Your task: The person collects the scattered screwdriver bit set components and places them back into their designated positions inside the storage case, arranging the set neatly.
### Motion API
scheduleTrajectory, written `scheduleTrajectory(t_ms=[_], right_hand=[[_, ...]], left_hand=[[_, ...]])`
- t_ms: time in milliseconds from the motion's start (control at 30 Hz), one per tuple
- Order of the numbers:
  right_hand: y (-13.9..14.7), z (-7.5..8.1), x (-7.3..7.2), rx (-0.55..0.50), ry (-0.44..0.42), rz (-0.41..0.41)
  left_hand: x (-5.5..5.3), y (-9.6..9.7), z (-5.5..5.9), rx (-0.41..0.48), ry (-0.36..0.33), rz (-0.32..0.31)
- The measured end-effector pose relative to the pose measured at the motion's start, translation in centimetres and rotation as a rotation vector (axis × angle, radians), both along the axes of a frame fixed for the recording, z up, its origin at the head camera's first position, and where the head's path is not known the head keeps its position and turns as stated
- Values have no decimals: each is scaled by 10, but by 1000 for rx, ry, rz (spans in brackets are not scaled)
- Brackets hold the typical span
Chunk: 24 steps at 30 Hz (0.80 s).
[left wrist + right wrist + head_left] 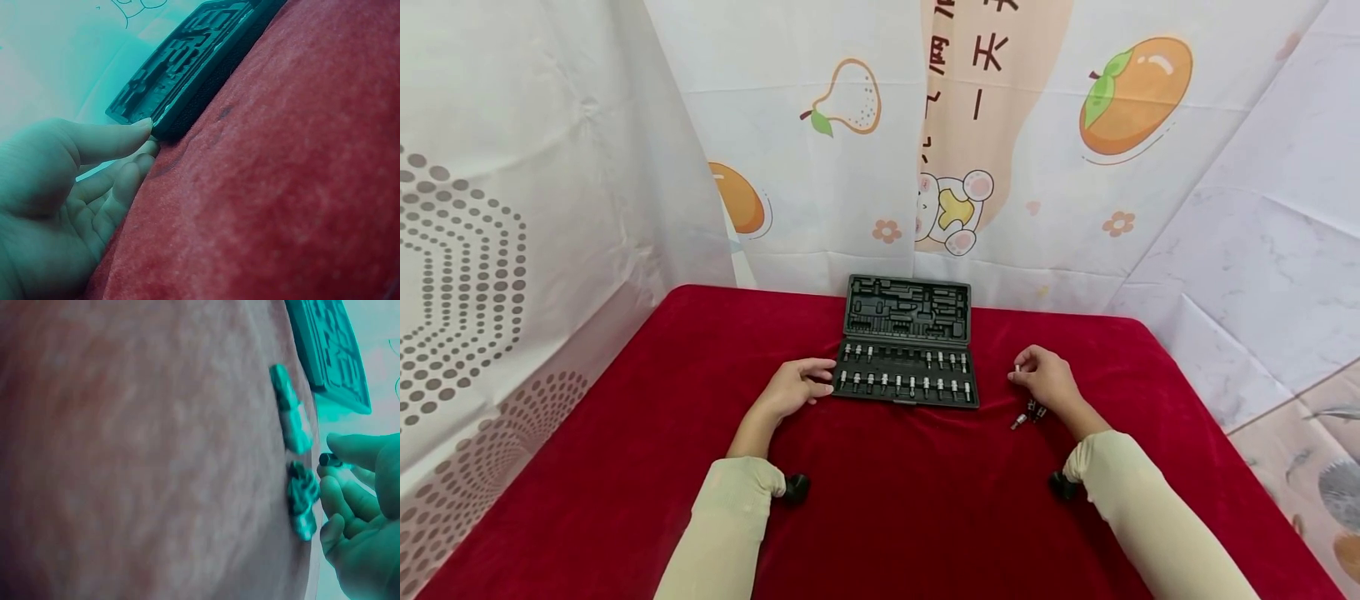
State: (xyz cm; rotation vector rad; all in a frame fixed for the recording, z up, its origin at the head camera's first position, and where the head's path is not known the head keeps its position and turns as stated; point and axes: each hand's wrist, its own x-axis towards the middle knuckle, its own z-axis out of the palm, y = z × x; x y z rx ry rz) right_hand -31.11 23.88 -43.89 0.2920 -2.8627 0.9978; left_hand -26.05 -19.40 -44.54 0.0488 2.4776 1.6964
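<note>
The black socket-set case [892, 362] lies open on the red cloth, with several silver bit sockets [912, 386] in two rows; the back row has a gap in its middle. My left hand [790, 387] rests at the case's left side, thumb tip touching the front corner, fingers loosely bent. To the right of the case, my right hand [1047, 379] pinches a small bit socket [330, 460] between thumb and fingertips, slightly above the cloth. Beneath that hand lie a few loose bit sockets [1019, 421], one apart and the others close together.
The raised lid [908, 308] has moulded recesses and leans back near the rear edge of the cloth-covered table [880, 500]. Behind it hangs a white curtain [820, 200] printed with fruit. A dark wrist device [796, 488] sits at the left sleeve's cuff.
</note>
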Motion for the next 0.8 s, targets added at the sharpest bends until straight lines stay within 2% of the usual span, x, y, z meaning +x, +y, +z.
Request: scheduleTrajectory(t_ms=[267, 467, 800], right_hand=[[-14, 4, -2, -52, -39, -51], [-26, 6, -4, -92, -56, -55], [-42, 3, -6, -126, -58, -54]], left_hand=[[0, -1, -1, 0, 8, -9], [-1, -1, -2, 3, 9, -9], [-2, -2, -4, 10, 23, -16]])
